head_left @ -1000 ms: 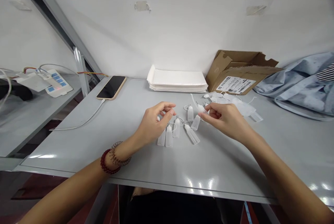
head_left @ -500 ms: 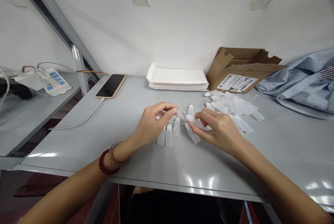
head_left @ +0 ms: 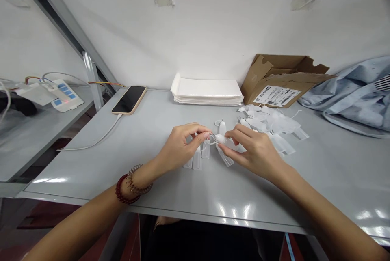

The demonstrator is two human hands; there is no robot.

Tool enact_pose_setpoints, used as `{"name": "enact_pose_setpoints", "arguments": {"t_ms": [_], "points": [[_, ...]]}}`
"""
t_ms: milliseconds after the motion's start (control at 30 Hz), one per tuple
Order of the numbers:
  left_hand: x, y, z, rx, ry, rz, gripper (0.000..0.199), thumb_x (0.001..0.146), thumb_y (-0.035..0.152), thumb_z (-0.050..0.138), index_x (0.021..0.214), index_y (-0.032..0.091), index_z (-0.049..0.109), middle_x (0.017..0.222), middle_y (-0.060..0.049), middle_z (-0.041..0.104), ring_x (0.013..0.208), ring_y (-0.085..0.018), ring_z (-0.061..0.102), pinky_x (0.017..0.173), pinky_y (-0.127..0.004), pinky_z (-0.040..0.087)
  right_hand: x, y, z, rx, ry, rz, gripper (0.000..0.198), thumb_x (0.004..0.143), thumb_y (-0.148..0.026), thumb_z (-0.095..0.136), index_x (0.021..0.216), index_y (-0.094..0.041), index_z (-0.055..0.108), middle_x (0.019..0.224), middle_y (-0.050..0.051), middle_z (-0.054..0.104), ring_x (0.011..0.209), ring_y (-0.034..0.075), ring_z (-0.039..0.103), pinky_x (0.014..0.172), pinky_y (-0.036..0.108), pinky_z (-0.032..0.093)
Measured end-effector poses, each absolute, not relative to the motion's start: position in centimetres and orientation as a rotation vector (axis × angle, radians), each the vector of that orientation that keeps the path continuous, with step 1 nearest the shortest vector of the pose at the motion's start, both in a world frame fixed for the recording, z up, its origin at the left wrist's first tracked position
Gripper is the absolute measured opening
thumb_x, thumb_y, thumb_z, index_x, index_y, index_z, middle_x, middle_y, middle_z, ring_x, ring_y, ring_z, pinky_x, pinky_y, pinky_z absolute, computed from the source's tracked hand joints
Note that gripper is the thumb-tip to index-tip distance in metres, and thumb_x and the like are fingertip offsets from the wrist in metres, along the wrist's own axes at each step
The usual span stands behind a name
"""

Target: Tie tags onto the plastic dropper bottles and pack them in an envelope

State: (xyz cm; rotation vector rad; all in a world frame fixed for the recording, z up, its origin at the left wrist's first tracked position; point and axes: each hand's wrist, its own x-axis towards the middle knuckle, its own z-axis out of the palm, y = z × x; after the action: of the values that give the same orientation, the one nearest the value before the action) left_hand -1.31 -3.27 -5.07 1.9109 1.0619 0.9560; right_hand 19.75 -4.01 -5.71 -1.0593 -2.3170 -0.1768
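The right hand [head_left: 254,145] pinches a translucent bottle [head_left: 220,139] above the bench [head_left: 258,200]; the left hand [head_left: 179,143] draws its fingertips together at the nozzle end, hold undeterminable.

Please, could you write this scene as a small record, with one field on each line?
right hand: holds a small translucent white plastic bottle between its fingers
left hand: fingertips at that bottle's narrow end; exact grip too small to tell
beside left hand: similar loose bottles on a glossy grey table
beyond right hand: heap of translucent white bottles
table back: stack of flat white paper, open brown cardboard box
table left: black-screened phone, white cable plugged in
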Motion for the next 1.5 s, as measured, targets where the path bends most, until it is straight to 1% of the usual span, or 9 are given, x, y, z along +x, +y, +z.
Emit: {"name": "enact_pose_setpoints", "arguments": {"t_ms": [467, 700, 900, 1000, 1100, 1233, 1367, 1500], "points": [[-1.2, -3.1, -5.2, 1.970, 1.071, 0.953, 0.018, 0.090, 0.023, 0.051, 0.088, 0.018, 0.068, 0.083, -0.002, 0.068, 0.078, -0.015, 0.060, 0.071, -0.026, 0.045, 19.9, -4.0, -5.7, -1.095, -2.345, -0.180, 0.023, 0.088, -0.035, 0.053, 0.080, -0.016, 0.062, 0.067, 0.001, 0.055, 0.046, 0.007, 0.039, 0.043, 0.021, 0.029], [-1.2, -3.2, -5.4, 2.016, 1.078, 0.949, 0.018, 0.090, 0.021, 0.050, 0.088, 0.018, 0.068, 0.082, -0.002, 0.067, 0.076, -0.014, 0.059, 0.070, -0.026, 0.045, 19.8, -4.1, -5.8, -1.076, -2.355, -0.245, 0.023, 0.087, -0.034, 0.054, 0.077, -0.014, 0.063, 0.065, 0.000, 0.054, 0.045, 0.007, 0.038, 0.042, 0.021, 0.026], [-1.2, -3.0, -6.1, 2.276, 0.991, 1.032, 0.018, 0.091, 0.017, 0.048, 0.089, 0.016, 0.066, 0.081, -0.005, 0.067, 0.078, -0.016, 0.057, 0.074, -0.029, 0.046, 19.9, -4.1, -5.8, -1.091, -2.432, -0.376, 0.025, 0.089, -0.031, 0.050, 0.073, -0.015, 0.061, 0.064, 0.001, 0.055, 0.045, 0.008, 0.041, 0.043, 0.022, 0.024], [-1.3, -2.9, -6.4, 2.395, 0.952, 1.042, 0.018, 0.091, 0.015, 0.046, 0.090, 0.015, 0.064, 0.081, -0.005, 0.066, 0.078, -0.016, 0.056, 0.073, -0.029, 0.046, 19.8, -4.0, -5.8, -1.060, -2.453, -0.476, 0.024, 0.089, -0.028, 0.050, 0.072, -0.014, 0.061, 0.064, 0.002, 0.056, 0.047, 0.009, 0.043, 0.044, 0.023, 0.025], [-1.5, -2.7, -6.8, 2.550, 0.953, 0.985, 0.019, 0.092, 0.015, 0.044, 0.091, 0.014, 0.063, 0.083, -0.006, 0.066, 0.079, -0.016, 0.055, 0.074, -0.031, 0.044, 19.6, -4.0, -5.7, -1.027, -2.460, -0.612, 0.024, 0.088, -0.024, 0.051, 0.068, -0.014, 0.059, 0.062, 0.001, 0.054, 0.048, 0.010, 0.042, 0.045, 0.025, 0.027], [-1.6, -2.6, -7.1, 2.732, 0.970, 0.889, 0.021, 0.093, 0.016, 0.043, 0.090, 0.014, 0.063, 0.082, -0.007, 0.066, 0.079, -0.018, 0.054, 0.074, -0.033, 0.044, 19.7, -3.8, -5.6, -0.979, -2.456, -0.736, 0.020, 0.085, -0.019, 0.054, 0.067, -0.015, 0.058, 0.064, 0.003, 0.054, 0.058, 0.013, 0.046, 0.049, 0.026, 0.031], [-1.7, -2.5, -7.2, 2.730, 0.969, 0.925, 0.020, 0.093, 0.016, 0.043, 0.089, 0.014, 0.063, 0.081, -0.006, 0.065, 0.078, -0.017, 0.054, 0.073, -0.033, 0.044, 19.9, -3.6, -5.5, -0.982, -2.475, -0.626, 0.013, 0.084, -0.021, 0.058, 0.074, -0.013, 0.060, 0.078, 0.008, 0.058, 0.071, 0.018, 0.049, 0.058, 0.028, 0.037], [-1.8, -2.4, -7.1, 2.644, 0.946, 1.002, 0.018, 0.092, 0.014, 0.045, 0.090, 0.014, 0.062, 0.082, -0.006, 0.065, 0.078, -0.016, 0.054, 0.072, -0.032, 0.044, 20.2, -3.4, -5.7, -1.011, -2.474, -0.407, 0.016, 0.089, -0.026, 0.053, 0.086, -0.012, 0.058, 0.091, 0.013, 0.058, 0.073, 0.019, 0.053, 0.062, 0.030, 0.041]]}}
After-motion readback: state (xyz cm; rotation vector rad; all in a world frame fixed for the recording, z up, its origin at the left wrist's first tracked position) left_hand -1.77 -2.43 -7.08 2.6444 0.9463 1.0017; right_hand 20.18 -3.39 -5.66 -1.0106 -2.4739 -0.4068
